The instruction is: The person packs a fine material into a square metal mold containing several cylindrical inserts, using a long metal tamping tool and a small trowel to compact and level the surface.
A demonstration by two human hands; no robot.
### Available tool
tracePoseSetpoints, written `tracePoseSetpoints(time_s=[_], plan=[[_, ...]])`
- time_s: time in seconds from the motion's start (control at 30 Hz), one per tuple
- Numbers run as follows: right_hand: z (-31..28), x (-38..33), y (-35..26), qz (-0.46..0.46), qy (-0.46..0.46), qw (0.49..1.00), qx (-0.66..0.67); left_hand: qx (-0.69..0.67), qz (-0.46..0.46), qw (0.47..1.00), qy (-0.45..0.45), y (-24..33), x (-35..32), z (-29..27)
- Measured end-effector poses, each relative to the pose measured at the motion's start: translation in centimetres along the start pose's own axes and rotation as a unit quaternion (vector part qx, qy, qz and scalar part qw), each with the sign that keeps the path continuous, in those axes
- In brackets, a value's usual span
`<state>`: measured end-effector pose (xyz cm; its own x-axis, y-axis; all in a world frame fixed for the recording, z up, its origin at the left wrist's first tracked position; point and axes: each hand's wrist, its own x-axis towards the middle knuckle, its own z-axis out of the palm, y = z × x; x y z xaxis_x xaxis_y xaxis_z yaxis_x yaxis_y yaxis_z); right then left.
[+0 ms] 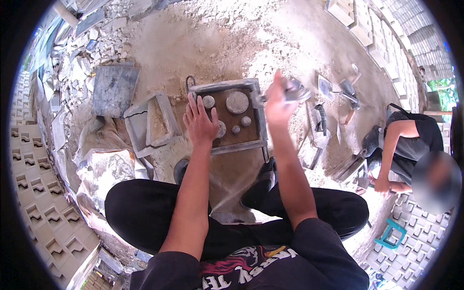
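Note:
A grey rectangular mould frame (239, 145) lies on the ground between my feet, with thin metal rods at two corners. Inside it, on a brown bed, sit several round grey pieces of differing size; the largest disc (237, 103) is near the far right corner. My left hand (201, 123) is open, its fingers spread across the frame's left side and partly over the smaller discs. To the right of the frame, my right hand (280, 104) is raised and smeared by motion. It grips a dark, shiny metal tool (296, 91), too blurred to name.
At left lie a cracked grey frame (137, 131), a dark flat slab (115, 91) and a powder-filled sack (112, 169). Loose tools (348, 92) lie at right. A co-worker (408, 140) crouches there near a teal stool (391, 234). Pale blocks (357, 24) line the back right.

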<state>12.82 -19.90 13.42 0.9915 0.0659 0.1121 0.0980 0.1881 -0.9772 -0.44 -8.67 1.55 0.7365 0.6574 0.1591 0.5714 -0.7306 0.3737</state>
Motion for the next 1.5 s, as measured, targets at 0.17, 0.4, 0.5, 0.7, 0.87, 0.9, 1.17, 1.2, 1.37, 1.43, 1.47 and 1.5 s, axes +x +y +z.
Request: tracePoseSetpoints(time_s=[0.17,0.4,0.5,0.7,0.87,0.9,1.17,1.2,1.37,1.43,1.47,1.5], plan=[[-0.1,3.2,0.8,0.034,0.030,0.991,-0.124,-0.006,0.000,1.000,0.006,-0.4,0.2,0.0],[-2.4,2.5,3.8,-0.017,0.044,0.967,-0.249,-0.023,0.011,1.000,0.007,1.3,0.4,0.1],[-0.2,0.8,-2.2,0.075,-0.002,0.984,-0.161,0.009,-0.013,1.000,0.016,-1.5,0.3,-0.2],[-1.8,0.4,0.0,0.057,-0.018,0.975,-0.212,-0.012,-0.008,1.000,-0.002,0.4,0.2,-0.2],[-1.1,-2.4,-3.8,-0.020,-0.047,0.995,-0.081,0.000,-0.020,1.000,-0.007,0.0,0.3,-0.5],[-1.7,-1.9,-1.5,-0.074,-0.064,0.990,-0.101,-0.006,-0.015,1.000,-0.005,0.4,0.6,-0.4],[-2.1,-1.3,-1.5,-0.157,-0.042,0.980,-0.112,-0.013,-0.021,1.000,-0.014,0.1,0.4,-0.3],[-1.8,-0.9,-0.7,-0.078,-0.036,0.983,-0.161,-0.013,-0.017,1.000,-0.014,0.3,0.4,-0.1],[-0.5,-0.1,-6.0,0.011,-0.035,0.999,-0.023,-0.005,-0.011,1.000,0.003,-0.6,0.1,-0.2],[-0.7,-1.0,-4.5,-0.033,-0.056,0.995,-0.079,0.002,-0.010,1.000,-0.001,-0.9,-0.4,0.1],[-0.6,-1.2,-3.6,-0.054,-0.039,0.986,-0.151,-0.001,-0.005,1.000,0.005,-0.4,0.2,0.1],[-1.7,0.4,-0.5,-0.016,-0.063,0.988,-0.141,-0.011,0.006,1.000,0.006,0.7,0.4,0.2]])
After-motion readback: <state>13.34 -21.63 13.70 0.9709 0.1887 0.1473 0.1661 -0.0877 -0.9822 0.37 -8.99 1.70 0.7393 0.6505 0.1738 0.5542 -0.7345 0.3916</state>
